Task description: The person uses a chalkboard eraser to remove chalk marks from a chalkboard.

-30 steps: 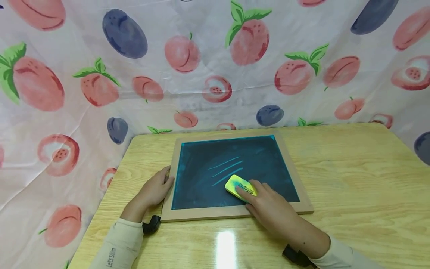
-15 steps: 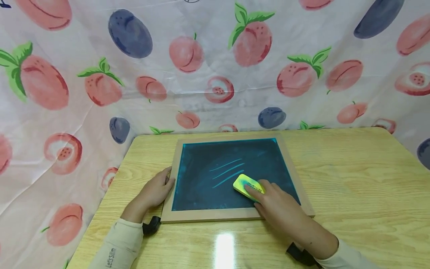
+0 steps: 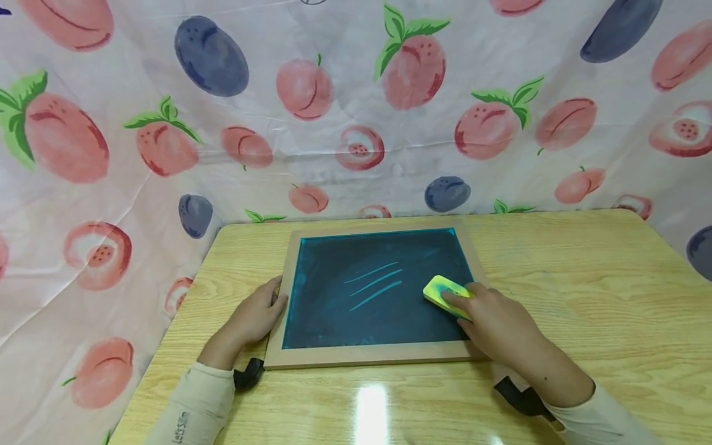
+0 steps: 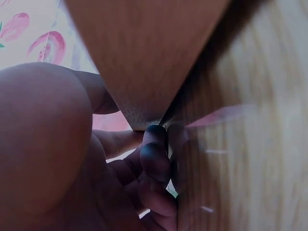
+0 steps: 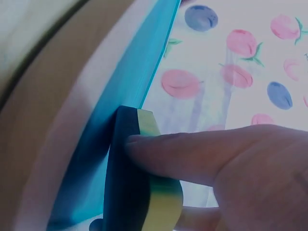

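Observation:
A small chalkboard (image 3: pixel 334 321) in a wooden frame (image 3: pixel 367 355) lies on the table, with three slanting blue chalk strokes (image 3: pixel 375 287) near its middle. My right hand (image 3: pixel 503 324) holds a yellow board eraser (image 3: pixel 445 292) over the board's right part. In the right wrist view, the thumb lies against the dark felt side of the eraser (image 5: pixel 127 178), close to the blue-tinted board surface (image 5: pixel 127 79); contact with it is hard to tell. My left hand (image 3: pixel 253 315) grips the frame's left edge. The left wrist view has its curled fingers (image 4: pixel 156 161) at the frame's lower edge.
Light wood-grain table (image 3: pixel 601 296) surrounds the board, extending furthest to the right. A fruit-print cloth (image 3: pixel 356 185) hangs behind the table and along its left side. Black wrist mounts (image 3: pixel 249 374) sit beneath both wrists.
My right hand has slid to the right with the eraser, away from the chalk strokes and toward the frame's right side. The left hand and the strokes look the same.

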A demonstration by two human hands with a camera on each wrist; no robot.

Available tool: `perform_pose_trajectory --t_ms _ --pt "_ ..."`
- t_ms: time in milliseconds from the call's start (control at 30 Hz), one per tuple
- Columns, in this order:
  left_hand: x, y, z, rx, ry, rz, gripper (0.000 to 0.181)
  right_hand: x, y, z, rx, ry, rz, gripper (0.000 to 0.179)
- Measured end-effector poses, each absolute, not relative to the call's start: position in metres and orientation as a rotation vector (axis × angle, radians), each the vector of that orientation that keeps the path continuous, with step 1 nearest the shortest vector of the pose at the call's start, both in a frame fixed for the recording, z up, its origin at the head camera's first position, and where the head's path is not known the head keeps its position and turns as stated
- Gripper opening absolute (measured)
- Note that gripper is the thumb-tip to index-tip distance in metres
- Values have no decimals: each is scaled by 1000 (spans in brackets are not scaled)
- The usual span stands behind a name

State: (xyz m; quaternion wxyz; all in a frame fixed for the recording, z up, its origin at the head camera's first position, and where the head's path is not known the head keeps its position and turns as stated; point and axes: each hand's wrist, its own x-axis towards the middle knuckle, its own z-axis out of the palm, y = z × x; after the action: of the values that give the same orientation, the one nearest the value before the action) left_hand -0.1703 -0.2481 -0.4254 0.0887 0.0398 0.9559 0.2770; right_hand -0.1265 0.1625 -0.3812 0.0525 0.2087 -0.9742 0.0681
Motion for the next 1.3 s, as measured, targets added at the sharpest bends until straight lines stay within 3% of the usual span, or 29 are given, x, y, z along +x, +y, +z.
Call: perform_pose_trajectory --t_ms 633,1300 --pt "-174 -247 -423 103 2841 807 57 -130 158 -375 687 -2898 76 50" --pt "-174 -246 -421 70 2842 793 58 -118 102 -378 870 -2839 -14 44"
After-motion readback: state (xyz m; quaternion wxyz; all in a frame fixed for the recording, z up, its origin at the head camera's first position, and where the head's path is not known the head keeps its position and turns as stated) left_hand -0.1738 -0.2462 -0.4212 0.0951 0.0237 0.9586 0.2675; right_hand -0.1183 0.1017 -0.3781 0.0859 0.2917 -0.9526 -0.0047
